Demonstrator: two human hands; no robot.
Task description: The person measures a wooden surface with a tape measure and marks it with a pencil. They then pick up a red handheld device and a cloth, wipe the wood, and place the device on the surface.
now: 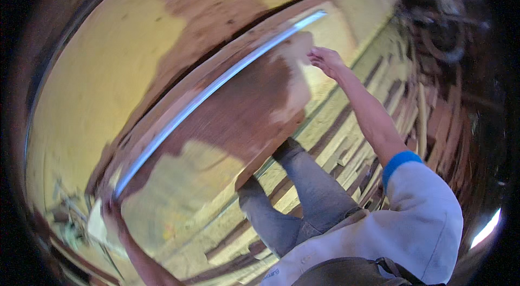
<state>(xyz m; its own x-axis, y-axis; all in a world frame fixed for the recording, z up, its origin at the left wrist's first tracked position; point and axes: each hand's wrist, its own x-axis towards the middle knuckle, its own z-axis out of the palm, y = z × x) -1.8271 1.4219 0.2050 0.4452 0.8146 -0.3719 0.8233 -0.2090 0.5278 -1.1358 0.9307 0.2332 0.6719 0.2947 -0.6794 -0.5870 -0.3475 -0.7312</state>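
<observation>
A long, thin bluish-silver straight strip, apparently metal, lies slantwise over a broad pale wooden panel. At the strip's lower left end is my left hand, touching or nearly touching it; blur and shade hide its fingers. My right hand is above the panel's right part, below the strip's upper end and apart from it. Its fingers are drawn together in a pinch, and whatever may be between them is too small to make out. My shadow darkens much of the panel.
A large yellowish wooden surface rises beyond a dark gap. Several loose wood strips lie around my legs and to the right. Dark equipment stands at the upper right, and blurred clutter is at the far left.
</observation>
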